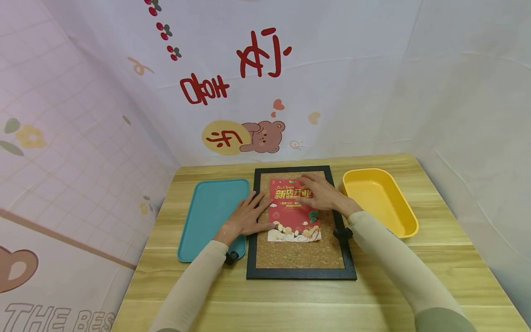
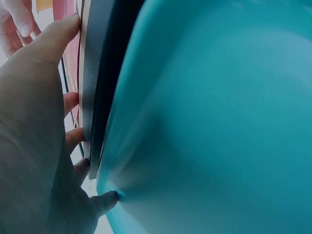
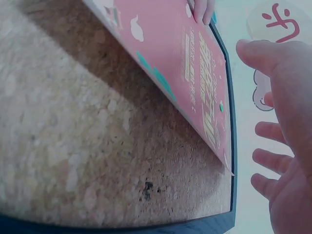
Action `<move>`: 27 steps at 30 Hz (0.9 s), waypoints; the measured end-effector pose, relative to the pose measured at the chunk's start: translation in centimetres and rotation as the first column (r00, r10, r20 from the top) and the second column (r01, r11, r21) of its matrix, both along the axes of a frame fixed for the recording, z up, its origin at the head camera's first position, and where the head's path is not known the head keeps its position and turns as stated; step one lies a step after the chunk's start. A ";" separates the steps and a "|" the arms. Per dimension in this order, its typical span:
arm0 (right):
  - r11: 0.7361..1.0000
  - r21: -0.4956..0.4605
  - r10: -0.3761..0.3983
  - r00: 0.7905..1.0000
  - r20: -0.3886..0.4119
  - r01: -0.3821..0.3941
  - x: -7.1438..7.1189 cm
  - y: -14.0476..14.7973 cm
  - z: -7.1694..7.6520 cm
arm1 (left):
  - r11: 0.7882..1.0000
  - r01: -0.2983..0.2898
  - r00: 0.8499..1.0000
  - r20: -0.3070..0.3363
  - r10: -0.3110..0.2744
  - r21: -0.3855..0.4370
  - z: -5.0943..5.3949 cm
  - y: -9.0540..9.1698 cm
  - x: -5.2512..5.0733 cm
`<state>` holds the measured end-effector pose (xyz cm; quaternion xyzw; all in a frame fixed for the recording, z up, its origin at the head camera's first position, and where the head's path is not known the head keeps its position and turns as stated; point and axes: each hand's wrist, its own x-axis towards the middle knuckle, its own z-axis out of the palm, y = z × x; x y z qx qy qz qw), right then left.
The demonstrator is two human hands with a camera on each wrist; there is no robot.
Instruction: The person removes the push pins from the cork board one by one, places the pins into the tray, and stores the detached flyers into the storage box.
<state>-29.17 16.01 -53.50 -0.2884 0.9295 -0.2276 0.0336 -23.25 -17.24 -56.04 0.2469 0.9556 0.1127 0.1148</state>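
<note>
A red flyer [image 1: 290,216] with gold lettering lies over a cork board [image 1: 294,256] in a black frame. Spread along the flyer's left edge, my left hand [image 1: 244,216] rests its thumb and fingertips there, its little finger reaching the blue tray's rim in the left wrist view. My right hand [image 1: 325,193] is over the flyer's upper right part with fingers extended. In the right wrist view this hand [image 3: 292,126] holds nothing, and the flyer's near edge [image 3: 165,92] stands off the cork with a shadow below it.
A blue tray [image 1: 213,212] lies left of the board on the wooden table [image 1: 298,304]. To the right stands a yellow basin [image 1: 375,198], close by the right forearm. White printed cloth [image 1: 352,92] hangs behind and at the sides.
</note>
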 end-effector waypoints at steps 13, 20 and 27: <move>0.996 -0.075 -0.039 0.999 0.026 0.041 -1.9 -0.8 -0.7 | 1.000 0.009 1.000 -0.002 -0.009 0.006 -0.3 -0.1 0.0; 0.990 -0.118 -0.069 0.996 0.059 0.075 -2.8 -1.2 -0.7 | 1.000 0.000 1.000 0.015 0.000 0.000 -0.4 0.0 0.0; 0.984 -0.140 -0.093 0.987 0.129 0.111 -3.5 -1.6 -0.4 | 1.000 -0.009 1.000 0.016 0.009 0.005 -0.5 0.1 -0.1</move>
